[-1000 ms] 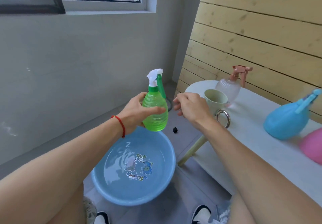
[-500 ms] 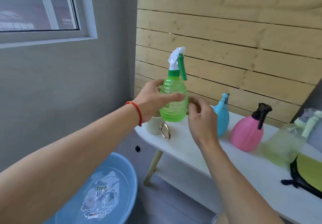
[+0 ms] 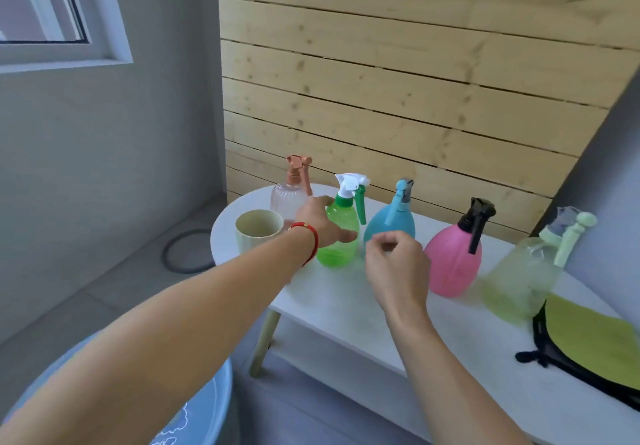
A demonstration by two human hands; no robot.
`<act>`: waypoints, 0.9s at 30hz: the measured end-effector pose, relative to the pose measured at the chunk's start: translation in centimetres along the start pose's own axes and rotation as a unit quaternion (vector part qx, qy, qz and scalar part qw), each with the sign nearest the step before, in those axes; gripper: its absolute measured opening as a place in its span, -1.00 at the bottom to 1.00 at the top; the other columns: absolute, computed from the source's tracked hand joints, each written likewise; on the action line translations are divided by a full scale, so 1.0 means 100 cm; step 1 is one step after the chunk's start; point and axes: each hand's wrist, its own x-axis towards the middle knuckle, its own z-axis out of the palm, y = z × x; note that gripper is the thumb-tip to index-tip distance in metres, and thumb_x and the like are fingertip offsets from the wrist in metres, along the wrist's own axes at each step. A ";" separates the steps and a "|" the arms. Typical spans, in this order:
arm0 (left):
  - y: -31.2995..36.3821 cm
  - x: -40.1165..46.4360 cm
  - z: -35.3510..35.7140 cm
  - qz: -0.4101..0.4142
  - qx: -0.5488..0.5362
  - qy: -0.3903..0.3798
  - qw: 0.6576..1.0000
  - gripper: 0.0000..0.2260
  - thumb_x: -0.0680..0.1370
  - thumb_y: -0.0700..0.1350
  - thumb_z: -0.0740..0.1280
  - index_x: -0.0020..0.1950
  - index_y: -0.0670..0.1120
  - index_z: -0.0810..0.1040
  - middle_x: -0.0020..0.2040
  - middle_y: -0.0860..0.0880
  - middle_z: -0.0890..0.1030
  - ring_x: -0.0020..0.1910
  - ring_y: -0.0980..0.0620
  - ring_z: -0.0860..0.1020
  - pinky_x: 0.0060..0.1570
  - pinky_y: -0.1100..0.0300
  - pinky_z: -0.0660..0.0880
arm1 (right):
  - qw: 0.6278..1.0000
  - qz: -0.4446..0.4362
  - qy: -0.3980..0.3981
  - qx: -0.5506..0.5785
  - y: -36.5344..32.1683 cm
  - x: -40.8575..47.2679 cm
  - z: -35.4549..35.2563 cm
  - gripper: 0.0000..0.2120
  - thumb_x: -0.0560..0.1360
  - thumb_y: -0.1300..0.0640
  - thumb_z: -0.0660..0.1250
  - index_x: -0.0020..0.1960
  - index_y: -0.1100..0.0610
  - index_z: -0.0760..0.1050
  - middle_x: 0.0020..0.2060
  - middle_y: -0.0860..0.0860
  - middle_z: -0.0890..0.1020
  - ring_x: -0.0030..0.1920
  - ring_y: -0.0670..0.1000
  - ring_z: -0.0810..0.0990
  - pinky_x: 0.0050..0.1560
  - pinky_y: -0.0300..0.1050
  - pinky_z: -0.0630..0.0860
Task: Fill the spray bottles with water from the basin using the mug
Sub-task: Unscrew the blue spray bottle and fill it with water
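Note:
The green spray bottle [image 3: 341, 250] with a white and green trigger head stands upright on the white table [image 3: 339, 309]. My left hand [image 3: 320, 225], with a red string at the wrist, is wrapped around the bottle's left side, thumb across the front. My right hand [image 3: 396, 268] hovers just right of it with fingers curled and nothing in them, in front of the blue spray bottle [image 3: 391, 223]. The cream mug [image 3: 258, 231] stands at the table's left end. The blue basin [image 3: 214, 417] with water shows at the bottom left, mostly hidden by my left arm.
A clear pinkish spray bottle [image 3: 287, 197] stands behind the mug. A pink spray bottle [image 3: 453, 266] and a pale green clear one [image 3: 523, 278] stand further right. A black and yellow bag [image 3: 588, 347] lies on the table's right end. A wooden plank wall backs the table.
The green bottle has come down from the air onto the table between the pinkish and blue bottles. My right hand has let go of it and drawn back. The view has swung right, away from the basin.

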 end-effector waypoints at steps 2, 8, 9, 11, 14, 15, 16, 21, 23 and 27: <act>0.002 0.009 0.004 0.000 0.021 0.001 1.000 -0.15 0.43 0.00 0.63 0.62 -0.09 0.30 0.52 -0.09 0.44 0.49 -0.09 0.42 0.42 0.11 0.36 | 0.998 -0.002 0.057 0.028 0.004 0.007 0.000 -0.85 0.53 0.18 0.34 0.09 0.09 0.58 -0.01 -0.04 0.65 0.04 0.03 0.62 -0.06 -0.12 0.46; 0.003 0.031 0.001 0.013 0.078 -0.023 0.997 -0.20 0.48 0.02 0.58 0.62 -0.05 0.27 0.50 -0.09 0.44 0.46 -0.12 0.43 0.40 0.04 0.42 | 0.994 -0.048 0.099 0.024 0.022 0.024 0.011 -0.58 0.47 0.36 0.35 0.31 0.21 0.40 0.23 0.13 0.48 0.21 0.13 0.52 0.11 -0.10 0.46; 0.001 0.033 0.002 0.013 0.081 -0.023 0.996 -0.22 0.49 0.02 0.57 0.62 -0.06 0.27 0.48 -0.11 0.45 0.45 -0.13 0.43 0.37 0.03 0.43 | 0.993 -0.055 0.101 0.015 0.026 0.028 0.014 -0.53 0.45 0.37 0.36 0.33 0.24 0.38 0.25 0.16 0.46 0.24 0.18 0.50 0.20 0.01 0.49; -0.002 0.033 0.006 0.017 0.083 -0.013 0.996 -0.24 0.51 0.03 0.54 0.61 -0.06 0.27 0.45 -0.12 0.45 0.43 -0.13 0.43 0.32 0.04 0.44 | 0.993 -0.063 0.096 -0.017 0.032 0.035 0.020 -0.46 0.42 0.38 0.39 0.37 0.29 0.34 0.29 0.22 0.44 0.31 0.25 0.44 0.32 0.14 0.44; -0.003 0.030 0.012 0.024 0.073 0.005 0.997 -0.29 0.53 0.01 0.52 0.58 -0.09 0.28 0.41 -0.14 0.47 0.40 -0.14 0.44 0.26 0.06 0.44 | 0.990 -0.081 0.082 -0.079 0.040 0.046 0.028 -0.31 0.41 0.32 0.47 0.47 0.35 0.26 0.37 0.27 0.42 0.41 0.28 0.37 0.44 0.13 0.34; -0.002 0.027 0.013 0.025 0.067 0.008 0.997 -0.31 0.53 0.00 0.52 0.56 -0.10 0.30 0.39 -0.13 0.49 0.38 -0.14 0.45 0.20 0.07 0.44 | 0.989 -0.086 0.074 -0.091 0.043 0.049 0.030 -0.24 0.42 0.27 0.51 0.50 0.36 0.22 0.40 0.28 0.41 0.44 0.28 0.36 0.46 0.12 0.33; -0.002 0.025 0.014 0.023 0.068 0.012 0.997 -0.35 0.52 -0.01 0.53 0.53 -0.12 0.33 0.35 -0.13 0.51 0.34 -0.15 0.48 0.14 0.09 0.43 | 0.990 -0.086 0.065 -0.094 0.045 0.053 0.033 -0.16 0.41 0.19 0.55 0.53 0.37 0.18 0.42 0.28 0.40 0.45 0.28 0.36 0.47 0.12 0.33; -0.001 -0.007 0.018 0.010 0.077 0.028 0.997 -0.59 0.52 -0.33 0.37 0.34 -0.25 0.37 0.26 -0.20 0.50 0.24 -0.18 0.50 -0.08 0.21 0.29 | 0.988 -0.087 0.062 -0.115 0.049 0.068 0.044 -0.12 0.43 0.06 0.57 0.54 0.34 0.18 0.31 0.29 0.47 0.31 0.31 0.47 0.35 0.10 0.40; -0.007 -0.027 0.022 0.060 0.072 0.042 0.995 -0.52 0.46 -0.41 0.31 0.38 -0.26 0.38 0.29 -0.23 0.46 0.31 -0.24 0.46 0.03 0.24 0.30 | 0.986 -0.089 0.066 -0.126 0.049 0.069 0.043 -0.18 0.45 0.08 0.55 0.52 0.32 0.20 0.28 0.28 0.50 0.27 0.30 0.49 0.29 0.08 0.40; -0.016 -0.067 0.019 0.171 0.064 0.054 0.982 -0.31 0.49 -0.38 0.37 0.60 -0.21 0.25 0.52 -0.19 0.33 0.51 -0.15 0.31 0.27 0.44 0.10 | 0.990 -0.101 0.029 -0.099 0.045 0.054 0.027 -0.24 0.43 0.06 0.56 0.48 0.26 0.27 0.27 0.22 0.53 0.29 0.26 0.49 0.24 0.07 0.44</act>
